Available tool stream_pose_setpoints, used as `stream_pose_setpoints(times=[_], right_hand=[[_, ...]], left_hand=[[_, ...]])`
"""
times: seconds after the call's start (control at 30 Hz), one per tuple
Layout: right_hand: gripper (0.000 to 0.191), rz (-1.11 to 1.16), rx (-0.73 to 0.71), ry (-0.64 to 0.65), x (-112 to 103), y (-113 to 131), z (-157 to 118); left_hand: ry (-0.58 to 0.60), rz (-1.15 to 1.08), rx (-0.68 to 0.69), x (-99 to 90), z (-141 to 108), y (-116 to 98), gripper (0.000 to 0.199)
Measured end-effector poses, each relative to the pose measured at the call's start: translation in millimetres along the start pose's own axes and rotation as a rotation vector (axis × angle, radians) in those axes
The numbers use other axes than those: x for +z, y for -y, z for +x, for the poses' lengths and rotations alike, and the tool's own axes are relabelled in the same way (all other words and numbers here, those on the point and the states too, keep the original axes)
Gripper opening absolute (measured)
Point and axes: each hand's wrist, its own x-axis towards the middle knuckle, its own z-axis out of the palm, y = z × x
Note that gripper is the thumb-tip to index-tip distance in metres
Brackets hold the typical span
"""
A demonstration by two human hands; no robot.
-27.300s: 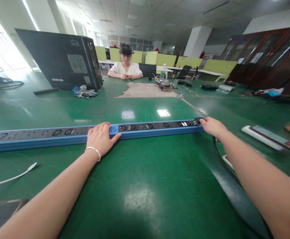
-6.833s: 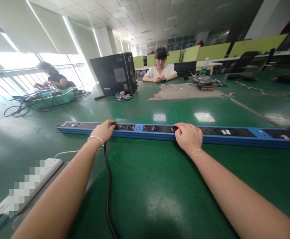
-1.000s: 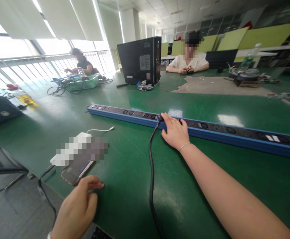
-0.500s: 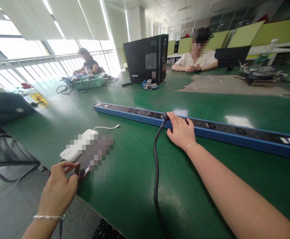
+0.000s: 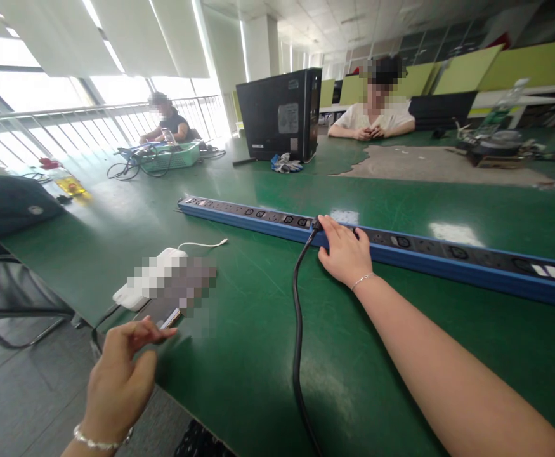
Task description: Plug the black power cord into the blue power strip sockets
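A long blue power strip (image 5: 243, 221) with black sockets lies across the green table. My right hand (image 5: 346, 251) rests over its middle, fingers spread, with the fingertips against a black plug (image 5: 316, 223). The plug's black cable (image 5: 297, 317) runs down to the near edge. My left hand (image 5: 129, 362) is at the table's near left edge, fingers apart and bent, holding nothing. It is beside the lower end of a phone (image 5: 167, 308), which is partly blurred out. A white device (image 5: 132, 293) with a short white cable lies against the phone.
Behind the strip stand a black computer case (image 5: 277, 117), a glove (image 5: 287, 163) and a green basket (image 5: 175, 158) with cables. A dark bag (image 5: 13, 203) lies at the left. Two people sit beyond the table. Assorted parts (image 5: 496, 149) lie at the back right.
My left hand has come off the phone's corner and shifted right and down, its fingers more extended. My right hand has stayed at the plug.
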Motion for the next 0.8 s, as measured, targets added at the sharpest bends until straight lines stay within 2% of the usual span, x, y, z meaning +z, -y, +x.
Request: stream_pose_setpoints(times=[0.07,0.13,0.2,0.3,0.4,0.47,0.53,0.6,0.7,0.8], right_hand=[[0.064,0.008,0.004,0.000,-0.2,-0.1,-0.1],[0.064,0.018,0.007,0.003,-0.5,-0.5,-0.2],[0.066,0.024,0.007,0.010,-0.4,-0.9,-0.3],[0.067,0.025,0.003,0.018,0.4,-1.3,-0.1],[0.063,0.008,0.002,0.013,-1.1,-5.0,-1.9],[0.058,-0.039,0.043,0.011,-6.2,-13.3,-7.1],[0.054,-0.110,0.091,0.025,-15.2,-27.9,-17.4],[0.053,-0.179,0.082,0.053,-26.4,-46.6,-32.6],[0.054,-0.261,0.091,0.040,-41.3,-71.7,-56.6],[0.054,-0.281,0.129,0.017,-47.1,-82.8,-68.4]], left_hand=[[-0.024,-0.046,0.081,13.3,0.6,-17.1,0.020],[0.043,-0.040,0.138,29.9,4.8,-45.4,0.020],[0.194,0.003,0.231,47.9,13.6,-81.4,0.022],[0.355,-0.047,0.417,76.1,38.0,-136.5,0.024],[0.363,-0.025,0.554,108.5,76.3,-176.1,0.024],[0.341,0.066,0.560,131.7,105.1,-190.8,0.028],[0.327,0.185,0.473,152.6,131.5,-199.1,0.034],[0.412,0.250,0.401,168.3,151.4,-204.6,0.040],[0.557,0.278,0.371,182.2,165.3,-211.3,0.046],[0.578,0.290,0.375,190.8,166.6,-217.7,0.052]])
